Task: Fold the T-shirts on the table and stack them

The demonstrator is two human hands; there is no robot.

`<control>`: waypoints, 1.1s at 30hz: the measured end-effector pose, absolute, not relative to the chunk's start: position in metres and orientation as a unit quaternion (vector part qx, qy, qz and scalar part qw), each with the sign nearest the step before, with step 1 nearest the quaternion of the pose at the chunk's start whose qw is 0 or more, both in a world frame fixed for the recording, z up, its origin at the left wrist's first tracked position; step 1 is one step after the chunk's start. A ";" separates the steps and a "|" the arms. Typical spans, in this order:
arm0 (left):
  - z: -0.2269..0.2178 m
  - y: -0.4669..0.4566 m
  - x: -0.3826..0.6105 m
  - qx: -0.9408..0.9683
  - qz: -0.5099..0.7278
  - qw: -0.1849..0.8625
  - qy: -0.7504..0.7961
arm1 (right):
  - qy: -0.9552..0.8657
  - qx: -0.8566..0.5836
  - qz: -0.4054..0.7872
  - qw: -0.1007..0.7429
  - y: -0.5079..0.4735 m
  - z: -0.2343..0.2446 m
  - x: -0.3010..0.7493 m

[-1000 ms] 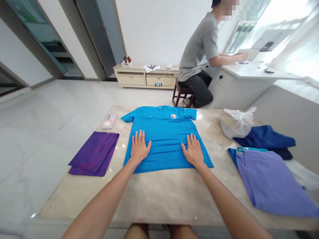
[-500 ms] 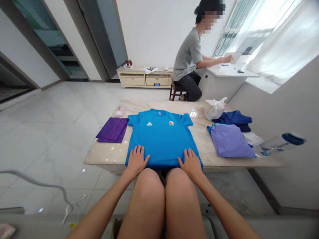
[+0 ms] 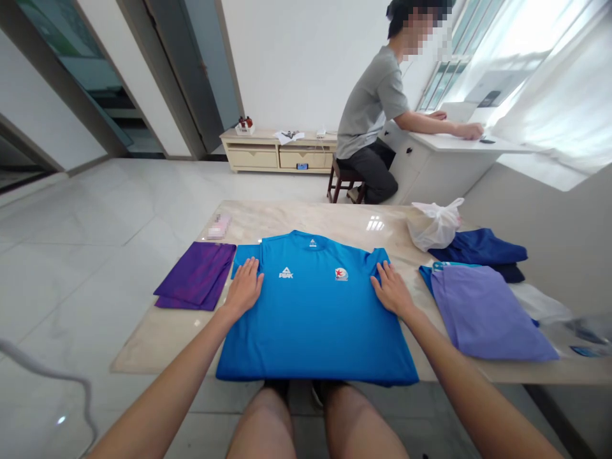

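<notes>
A blue T-shirt (image 3: 315, 319) lies front side up on the table, its collar pointing away from me and its lower edge at the table's near side. White logos show on the chest. My left hand (image 3: 245, 285) rests with fingers extended on the shirt's left side, at the sleeve. On the opposite side, my right hand (image 3: 393, 290) lies on the cloth just below the other sleeve, fingers stretched out. Neither hand grips the fabric visibly.
Folded purple cloth (image 3: 196, 275) lies left on the marble-look table (image 3: 157, 344). To the right are a folded lavender garment (image 3: 492, 312), dark blue clothing (image 3: 488, 248), a white plastic bag (image 3: 435, 224) and a clear bottle (image 3: 581, 338). Beyond, a person (image 3: 373, 108) sits at a white desk.
Both hands have moved forward from the shirt's lower edge up to the sleeves. The view has come closer to the table. The seated person's hand has shifted on the desk.
</notes>
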State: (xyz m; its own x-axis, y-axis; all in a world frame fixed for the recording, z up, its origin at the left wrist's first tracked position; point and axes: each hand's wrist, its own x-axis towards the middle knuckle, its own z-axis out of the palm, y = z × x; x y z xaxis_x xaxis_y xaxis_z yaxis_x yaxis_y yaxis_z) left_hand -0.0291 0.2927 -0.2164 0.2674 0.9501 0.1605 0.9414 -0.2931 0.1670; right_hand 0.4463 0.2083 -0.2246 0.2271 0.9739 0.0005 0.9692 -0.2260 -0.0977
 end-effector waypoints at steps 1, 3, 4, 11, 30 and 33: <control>-0.223 0.302 -0.032 0.790 0.116 0.014 0.602 | -0.612 -0.789 0.034 0.032 0.216 -0.231 0.454; -0.231 0.313 -0.038 0.782 0.123 -0.002 0.612 | -0.601 -0.798 0.029 0.028 0.227 -0.236 0.466; -0.232 0.317 -0.040 0.777 0.129 -0.012 0.616 | -0.596 -0.802 0.021 0.028 0.230 -0.236 0.470; -0.227 0.298 -0.030 0.762 0.103 -0.035 0.639 | -0.581 -0.814 0.022 -0.014 0.216 -0.234 0.464; -0.204 0.157 0.017 0.790 0.066 0.027 0.610 | -0.574 -0.818 0.022 0.033 0.106 -0.224 0.353; -0.213 0.183 0.020 0.770 0.092 0.006 0.632 | -0.593 -0.804 0.018 0.046 0.142 -0.231 0.355</control>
State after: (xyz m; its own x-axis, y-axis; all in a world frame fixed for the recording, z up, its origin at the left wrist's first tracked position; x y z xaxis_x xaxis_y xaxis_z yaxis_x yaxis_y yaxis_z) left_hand 0.0200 0.1828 -0.2130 0.1849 0.9736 0.1339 0.9713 -0.2018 0.1259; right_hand 0.3554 0.1423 -0.2308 0.2968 0.9546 0.0253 0.9513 -0.2933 -0.0948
